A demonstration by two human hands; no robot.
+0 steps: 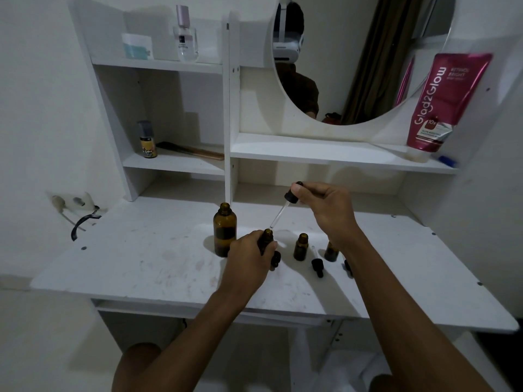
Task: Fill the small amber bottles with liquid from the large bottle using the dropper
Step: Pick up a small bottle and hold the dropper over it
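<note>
Left hand [249, 263] gripping small bottle [268, 236], dropper [290, 197] (in right hand [325, 206]) just above

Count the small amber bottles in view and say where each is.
3. The held bottle is gripped by the left hand, under the dropper tip. The middle bottle stands free to its right. The right bottle stands beyond, partly behind the right forearm. Arms may hide more.

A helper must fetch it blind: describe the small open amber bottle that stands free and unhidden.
Start at the white desk under the round mirror. In the row of amber bottles, skip the large bottle and the held bottle in the left hand. The small bottle just right of that hand stands alone, uncapped, untouched.
</note>
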